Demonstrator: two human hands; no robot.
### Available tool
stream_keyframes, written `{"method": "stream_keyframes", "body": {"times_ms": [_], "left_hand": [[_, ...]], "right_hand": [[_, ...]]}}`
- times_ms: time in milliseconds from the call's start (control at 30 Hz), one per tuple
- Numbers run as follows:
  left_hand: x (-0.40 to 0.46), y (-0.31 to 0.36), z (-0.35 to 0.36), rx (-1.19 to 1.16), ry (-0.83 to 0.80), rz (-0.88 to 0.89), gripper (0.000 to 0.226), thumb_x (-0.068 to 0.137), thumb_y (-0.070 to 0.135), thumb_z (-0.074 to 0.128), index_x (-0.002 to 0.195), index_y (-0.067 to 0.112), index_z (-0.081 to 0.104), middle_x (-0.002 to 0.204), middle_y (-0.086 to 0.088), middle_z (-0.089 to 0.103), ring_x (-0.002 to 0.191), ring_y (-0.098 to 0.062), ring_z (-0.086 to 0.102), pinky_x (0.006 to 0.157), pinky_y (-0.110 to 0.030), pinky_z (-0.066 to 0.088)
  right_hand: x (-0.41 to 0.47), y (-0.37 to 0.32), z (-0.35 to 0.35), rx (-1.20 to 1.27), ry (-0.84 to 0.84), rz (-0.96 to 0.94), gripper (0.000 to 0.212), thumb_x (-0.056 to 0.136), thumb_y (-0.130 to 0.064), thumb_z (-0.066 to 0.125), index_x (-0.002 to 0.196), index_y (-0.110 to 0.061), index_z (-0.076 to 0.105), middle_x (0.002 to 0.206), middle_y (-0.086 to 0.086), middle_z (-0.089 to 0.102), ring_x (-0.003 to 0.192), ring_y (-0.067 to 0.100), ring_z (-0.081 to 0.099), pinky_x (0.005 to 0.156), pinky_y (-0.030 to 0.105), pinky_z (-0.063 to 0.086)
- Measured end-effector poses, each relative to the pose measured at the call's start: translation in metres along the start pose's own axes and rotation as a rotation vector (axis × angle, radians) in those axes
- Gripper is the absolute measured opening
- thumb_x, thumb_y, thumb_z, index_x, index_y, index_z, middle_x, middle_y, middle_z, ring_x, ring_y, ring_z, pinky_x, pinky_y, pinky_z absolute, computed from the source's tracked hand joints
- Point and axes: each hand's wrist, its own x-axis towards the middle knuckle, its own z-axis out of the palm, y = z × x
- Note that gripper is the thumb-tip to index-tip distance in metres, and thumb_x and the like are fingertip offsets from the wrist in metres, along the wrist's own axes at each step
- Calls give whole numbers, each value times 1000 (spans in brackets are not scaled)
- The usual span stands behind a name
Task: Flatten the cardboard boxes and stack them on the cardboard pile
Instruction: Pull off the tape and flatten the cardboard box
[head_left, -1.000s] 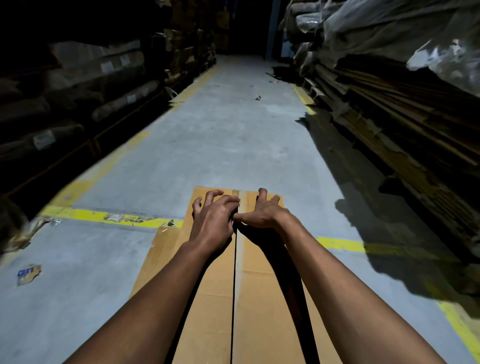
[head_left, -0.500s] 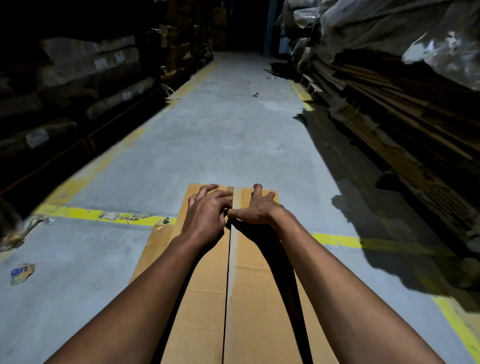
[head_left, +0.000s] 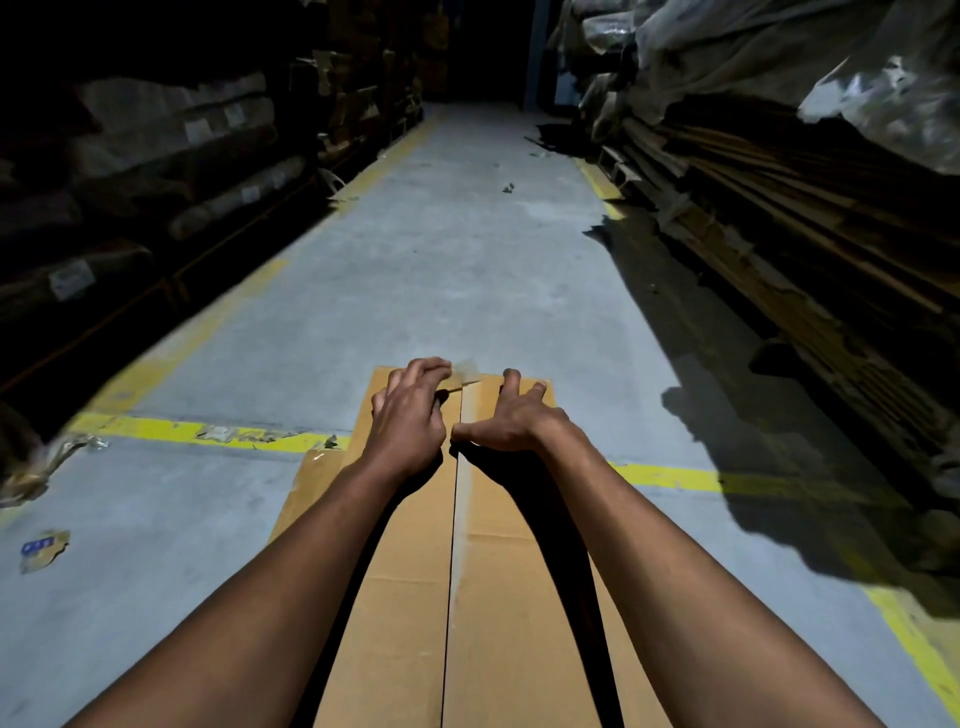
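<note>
Head view: left hand (head_left: 410, 421) apparently pinching tape (head_left: 464, 370) at box (head_left: 410, 597) far edge.

Cardboard box (head_left: 498, 597): brown, lying at 6 o'clock on the grey concrete floor (head_left: 441, 270), centre seam running toward 12.
Left hand (head_left: 408, 423): at the far end, left of the seam, fingers curled on a lifted strip of tape (head_left: 464, 375).
Right hand (head_left: 511, 418): right of the seam, fingers spread on the flap, thumb at the seam.
Yellow floor line (head_left: 176, 431): crosses from 9 to 3 o'clock under the box.
Cardboard pile (head_left: 810, 270): stacked flat sheets, 2 o'clock.
Wrapped bundles (head_left: 171, 156): dark racks, 10 o'clock.
Paper scrap (head_left: 44, 550): 8 o'clock.
</note>
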Motion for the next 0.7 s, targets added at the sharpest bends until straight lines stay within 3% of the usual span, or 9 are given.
{"method": "stream_keyframes", "body": {"times_ms": [133,333,533,700], "left_hand": [[14,-4,4,-23,-31,-43,53,100,5,48,149,25,49,153,17,37,138,-14,31,112,-44,28],[45,-6,20,-8,-66,-56,60,98,6,44,154,27,42,157,18,31,140,-16,29,111,-42,24],[69,-7,33,-7,-76,-163,68,95,8,42,159,28,35,162,18,25,143,-18,28,112,-38,20],[69,-4,29,28,-173,-191,76,96,7,42,164,35,24,173,14,6,153,-21,19,122,-43,11]], "right_hand": [[-1,1,11,48,23,16,125,56,-77,70,154,-37,4,168,13,-7,146,56,16,109,72,31],[0,7,29,30,154,-34,111,59,-84,59,149,-31,19,147,7,17,128,48,28,106,74,26],[1,6,28,25,125,-35,108,58,-77,62,147,-32,20,142,6,17,126,48,27,104,73,29],[4,5,27,16,108,-34,107,58,-80,60,146,-32,22,145,7,15,128,50,26,103,74,28]]}}
